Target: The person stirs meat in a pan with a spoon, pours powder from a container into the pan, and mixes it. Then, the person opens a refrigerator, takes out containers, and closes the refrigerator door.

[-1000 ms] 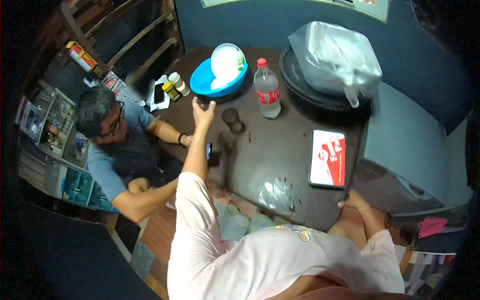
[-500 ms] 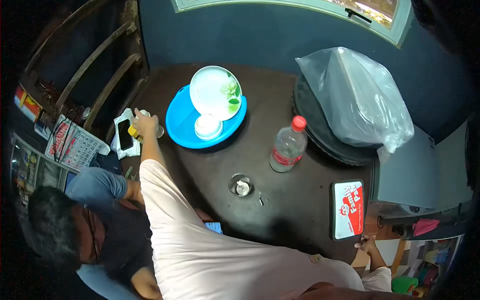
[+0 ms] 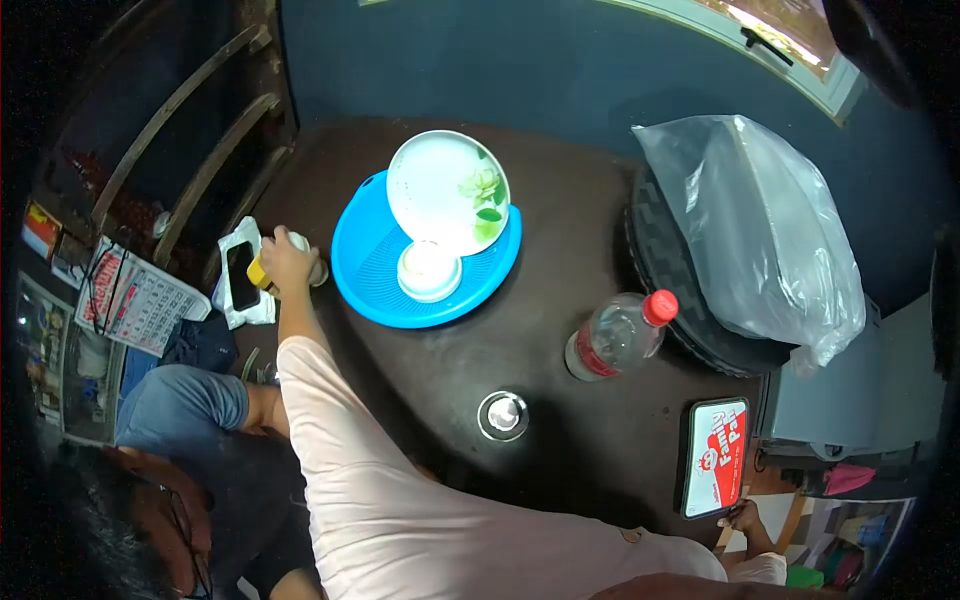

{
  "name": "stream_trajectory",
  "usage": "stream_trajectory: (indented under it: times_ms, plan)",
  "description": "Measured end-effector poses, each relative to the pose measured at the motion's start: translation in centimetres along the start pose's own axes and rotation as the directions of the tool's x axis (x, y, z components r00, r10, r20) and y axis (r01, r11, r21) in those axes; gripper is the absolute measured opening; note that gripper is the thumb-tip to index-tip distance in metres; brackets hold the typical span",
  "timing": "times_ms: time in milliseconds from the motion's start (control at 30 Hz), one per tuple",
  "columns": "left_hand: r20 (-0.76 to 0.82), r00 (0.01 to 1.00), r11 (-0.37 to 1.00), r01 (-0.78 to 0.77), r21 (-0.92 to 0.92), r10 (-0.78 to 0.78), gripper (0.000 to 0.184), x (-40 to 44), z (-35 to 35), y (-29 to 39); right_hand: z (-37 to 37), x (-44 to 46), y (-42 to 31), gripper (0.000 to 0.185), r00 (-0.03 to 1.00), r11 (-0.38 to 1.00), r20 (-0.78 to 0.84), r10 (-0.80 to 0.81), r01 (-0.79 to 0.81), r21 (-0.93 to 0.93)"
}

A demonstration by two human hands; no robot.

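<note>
Jar grab seems to be the step in hand: the white-lidded jar [image 3: 299, 242] and yellow jar [image 3: 259, 274], far left between smartphone [image 3: 241, 276] and blue plastic basin [image 3: 355, 262], are covered by the left hand [image 3: 288, 264]; can't be told if either's clamped. The right hand's [image 3: 740, 517] grip, near right by the table [image 3: 450, 365] edge, isn't shown clearly. Straight lift's called for tbh, basin rim's close, more room's left mid-table

Reads "Family Pan" across the red-and-white panel [image 3: 717, 457], near right. Too blurred to make out on the calendar [image 3: 142, 303], left.
</note>
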State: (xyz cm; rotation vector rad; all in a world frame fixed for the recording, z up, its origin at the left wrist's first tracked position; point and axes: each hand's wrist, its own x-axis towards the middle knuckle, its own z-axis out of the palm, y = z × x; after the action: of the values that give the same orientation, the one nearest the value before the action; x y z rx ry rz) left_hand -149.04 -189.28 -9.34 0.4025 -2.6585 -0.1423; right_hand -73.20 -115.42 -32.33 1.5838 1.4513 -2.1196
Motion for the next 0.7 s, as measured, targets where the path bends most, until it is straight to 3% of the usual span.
stream_trajectory:
  times_ms: [33,67,100,167,200,233,267,300,333,367,400,433,467,567,600,667,700]
  plan:
    - [-0.007,0.999,0.997,-0.051,-0.058,0.051,0.072,-0.2,0.3,0.2,-0.3,0.6,0.4,0.013,1.000,1.000,-0.009,-0.005,0.005,0.010]
    - [-0.091,0.992,0.991,-0.094,-0.090,0.086,0.067,-0.8,0.5,0.6,-0.5,1.1,1.0,0.008,0.996,0.984,-0.047,0.076,-0.067,0.167]
    - [-0.057,0.997,0.994,-0.051,-0.098,0.045,0.064,-0.9,0.9,1.2,0.0,1.2,1.1,0.018,0.985,0.938,-0.070,0.157,-0.126,0.323]
    - [-0.007,0.999,0.994,-0.039,-0.098,0.038,0.061,-1.2,1.2,2.1,0.7,1.0,1.2,0.014,0.992,0.964,-0.056,0.111,-0.094,0.248]
    - [-0.012,0.999,0.995,-0.037,-0.095,0.036,0.061,-1.4,1.1,2.2,4.7,-1.9,-1.6,0.005,0.995,0.991,-0.064,0.081,-0.074,0.112]
    - [-0.030,0.999,0.995,-0.032,-0.097,0.029,0.060,-1.8,1.1,2.1,7.3,-3.7,-3.4,0.008,0.997,0.998,-0.065,0.051,-0.053,-0.031]
    - [-0.048,0.999,0.995,-0.026,-0.100,0.022,0.058,-2.0,0.9,2.0,7.7,-3.8,-3.4,0.008,0.997,0.998,-0.057,0.050,-0.052,-0.036]
    - [-0.052,0.999,0.995,-0.018,-0.098,0.013,0.058,-2.2,0.1,2.2,7.6,-3.8,-3.5,0.005,0.996,0.925,0.012,-0.085,0.084,-0.370]
    - [-0.096,0.993,0.994,-0.071,-0.077,0.064,0.057,-2.3,-0.9,2.2,7.3,-3.9,-3.5,0.016,0.975,0.728,0.123,-0.185,0.220,-0.649]
    - [-0.139,0.984,0.991,-0.122,-0.050,0.114,0.056,-2.4,-1.7,2.1,7.0,-3.6,-3.4,0.016,0.975,0.723,0.134,-0.179,0.223,-0.654]
    - [-0.207,0.969,0.989,-0.142,-0.034,0.132,0.054,-0.8,-1.8,1.8,8.2,-2.4,-3.6,0.014,0.994,0.895,0.046,-0.097,0.108,-0.433]
    - [-0.235,0.958,0.984,-0.174,-0.029,0.162,0.055,-0.6,-3.0,2.1,7.8,-0.6,-3.4,0.043,1.000,0.986,-0.014,0.008,-0.010,-0.169]
    - [-0.271,0.941,0.975,-0.219,-0.035,0.202,0.056,-0.6,-4.4,2.6,5.0,2.5,-1.3,0.006,0.992,0.989,0.065,-0.107,0.113,-0.097]
    - [-0.341,0.903,0.941,-0.318,-0.117,0.262,0.056,-2.0,-10.0,5.3,9.5,1.8,-4.8,0.007,0.998,0.971,0.037,-0.049,0.057,-0.232]
    - [-0.358,0.894,0.930,-0.338,-0.144,0.269,0.053,-2.6,-11.9,6.4,8.1,4.2,-3.3,0.015,0.977,0.773,0.076,-0.198,0.203,-0.601]
    - [-0.390,0.859,0.877,-0.432,-0.209,0.331,0.053,-4.5,-15.6,8.4,12.6,1.2,-6.3,0.028,0.980,0.491,0.031,-0.196,0.125,-0.862]
    - [-0.407,0.826,0.817,-0.514,-0.262,0.390,0.053,-5.9,-17.6,9.4,15.6,-0.9,-8.1,0.031,0.986,0.472,-0.036,-0.160,0.045,-0.880]
